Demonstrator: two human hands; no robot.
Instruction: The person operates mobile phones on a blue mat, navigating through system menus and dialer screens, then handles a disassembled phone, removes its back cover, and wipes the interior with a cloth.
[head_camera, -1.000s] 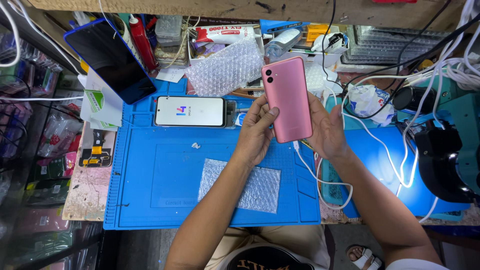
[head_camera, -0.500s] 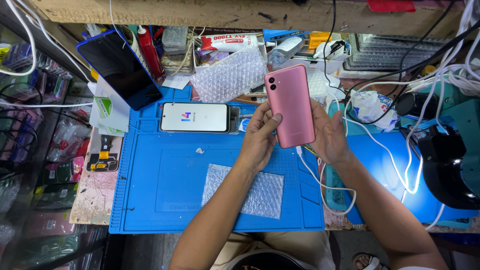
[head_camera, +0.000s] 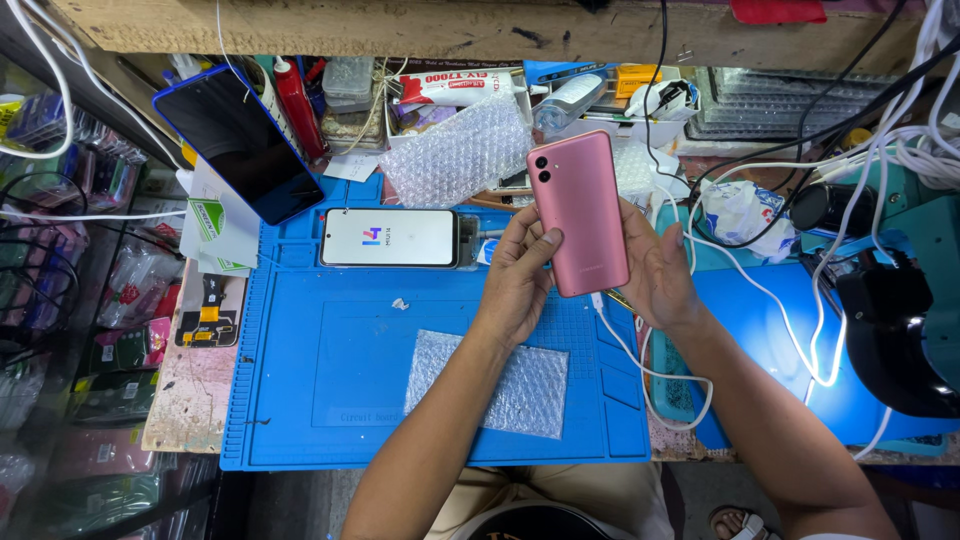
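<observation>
A person's left hand (head_camera: 518, 282) and right hand (head_camera: 655, 275) grip a pink smartphone (head_camera: 579, 212) between them, back cover and twin camera lenses facing up, raised above the far right part of a blue repair mat (head_camera: 330, 400) on a cluttered bench (head_camera: 190, 385). The left hand's fingers curl round the phone's left edge with the thumb on the back; the right hand's fingers close on its right edge. A white cable (head_camera: 640, 370) trails from the phone's lower end. On the mat lie a second phone with a lit white screen (head_camera: 390, 237) and a bubble wrap sheet (head_camera: 490, 385); a dark-screened phone (head_camera: 238, 143) leans at the far left
</observation>
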